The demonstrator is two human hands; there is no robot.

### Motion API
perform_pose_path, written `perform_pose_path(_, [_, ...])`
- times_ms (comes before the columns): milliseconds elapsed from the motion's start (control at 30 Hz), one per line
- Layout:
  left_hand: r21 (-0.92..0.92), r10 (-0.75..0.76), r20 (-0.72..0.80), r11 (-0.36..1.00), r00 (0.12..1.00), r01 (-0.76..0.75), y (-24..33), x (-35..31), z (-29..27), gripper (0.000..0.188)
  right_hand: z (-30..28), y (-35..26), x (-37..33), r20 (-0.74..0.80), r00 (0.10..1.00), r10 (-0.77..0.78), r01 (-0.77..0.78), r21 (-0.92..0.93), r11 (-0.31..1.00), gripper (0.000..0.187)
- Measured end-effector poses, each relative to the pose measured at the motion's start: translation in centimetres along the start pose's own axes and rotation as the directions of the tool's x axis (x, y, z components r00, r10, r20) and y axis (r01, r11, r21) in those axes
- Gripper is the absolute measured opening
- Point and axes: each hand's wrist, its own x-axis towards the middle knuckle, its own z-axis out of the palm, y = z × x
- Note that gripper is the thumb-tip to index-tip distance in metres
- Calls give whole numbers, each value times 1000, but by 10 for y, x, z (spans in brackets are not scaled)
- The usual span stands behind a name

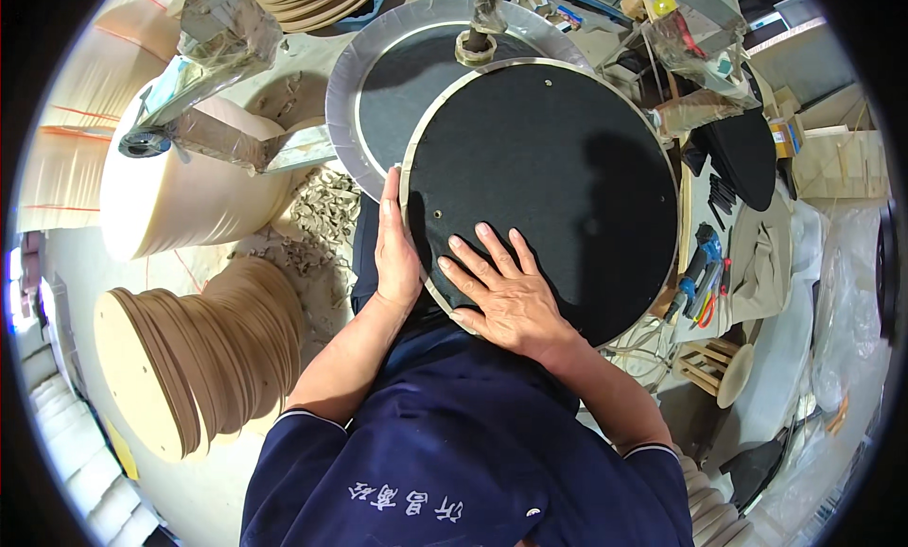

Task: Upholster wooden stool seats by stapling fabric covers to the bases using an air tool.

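A large round disc (539, 159) with a black face and a pale rim lies in front of me. A few small holes dot its face, and a shadow falls over its right side. My right hand (511, 296) rests flat on the disc's near left part, its fingers spread. Along the disc's left edge, my left hand (397, 254) stands with straight fingers, its palm side against the rim. Partly beneath and behind the disc is a round black surface (383, 98) with a plastic-wrapped border. An upright metal post (487, 17) meets it near the disc's far edge.
Stacked round tan boards (203, 358) lie at the left, near a big pale roll (189, 178) and scattered scraps (331, 211). Plastic-wrapped metal arms (222, 136) frame the far side. At right are a blue power tool (695, 268) and a wooden stool (724, 367).
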Motion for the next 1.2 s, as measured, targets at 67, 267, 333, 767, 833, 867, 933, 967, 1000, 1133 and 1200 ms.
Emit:
perform_pose_path(67, [24,16,-2,1000,1000,-16,3,-1,-1,65,0,-4,1,2,1000,-1,0,6,1000,67])
perform_pose_path(267, [28,11,4,1000,1000,-11,3,2,-2,65,6,-8,5,33,999,8,-6,-62,998,68])
perform_pose_path(333, [44,-7,-22,999,1000,8,4,1,-1,66,5,-12,5,-2,1000,3,-3,-10,1000,68])
perform_pose_path(767, [624,-111,9,777,994,81,37,54,4,72,-40,111,-84,-648,574,501,-582,108,806,56])
perform_pose_path(833, [712,-61,103,701,993,-31,21,65,-9,77,-20,140,-122,-628,399,669,-782,149,606,72])
perform_pose_path(867, [714,-63,131,698,989,-50,15,80,-12,78,-15,155,-132,-579,316,751,-822,228,522,74])
perform_pose_path(933, [725,-71,171,685,983,-76,12,98,-3,78,4,171,-154,-528,192,827,-823,373,429,75])
perform_pose_path(967, [725,-56,180,682,982,-94,17,104,1,78,7,169,-157,-538,187,822,-815,383,435,75])
perform_pose_path(1000, [776,-77,190,623,979,-102,24,109,4,76,8,167,-158,-405,145,903,-725,577,376,73])
perform_pose_path(1133, [733,-103,181,677,978,-64,8,127,-8,60,19,165,-153,-229,82,970,-513,825,238,65])
perform_pose_path(1200, [578,-216,135,810,967,101,9,127,-3,50,41,184,-164,-235,75,969,-415,876,244,62])
